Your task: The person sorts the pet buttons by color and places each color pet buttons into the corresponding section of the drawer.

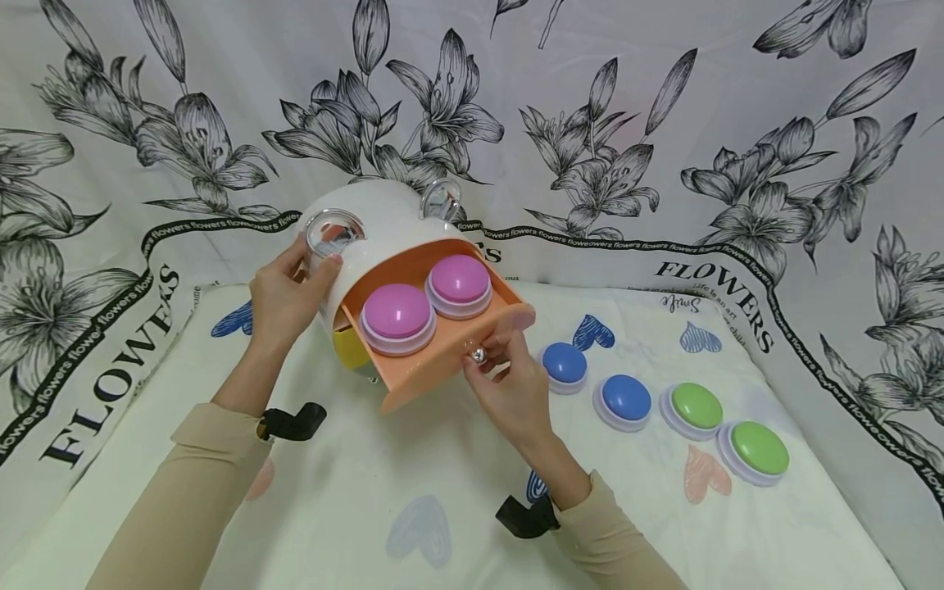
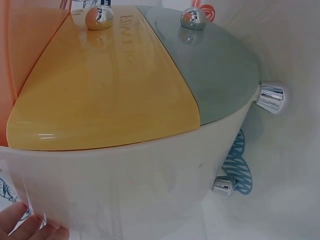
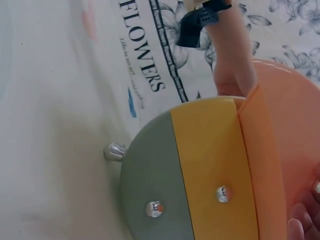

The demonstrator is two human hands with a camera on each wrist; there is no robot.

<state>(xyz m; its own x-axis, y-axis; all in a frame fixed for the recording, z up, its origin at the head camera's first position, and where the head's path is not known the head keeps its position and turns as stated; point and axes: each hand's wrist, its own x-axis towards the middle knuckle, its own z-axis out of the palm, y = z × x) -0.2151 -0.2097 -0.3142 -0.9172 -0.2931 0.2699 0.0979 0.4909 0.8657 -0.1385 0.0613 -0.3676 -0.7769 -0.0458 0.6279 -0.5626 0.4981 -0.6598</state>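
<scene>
A white rounded drawer box [image 1: 376,209] with round clear ears [image 1: 333,233] is tilted over the cloth. Its top orange drawer [image 1: 435,360] is pulled out and contains two pink-purple round domes [image 1: 397,311] on pale bases. My left hand [image 1: 286,295] grips the box's left side near an ear, thumb in front. With my right hand [image 1: 516,389] I pinch the orange drawer's silver knob [image 1: 478,356]. In the left wrist view, the yellow drawer [image 2: 105,90] and grey-green drawer [image 2: 215,65] are closed, and silver feet [image 2: 272,97] show.
To the right, two blue domes [image 1: 627,397] and two green domes [image 1: 760,448] lie in a slanting row on the heart-printed cloth [image 1: 332,508]. Behind hangs a white curtain [image 1: 516,49] printed with flowers.
</scene>
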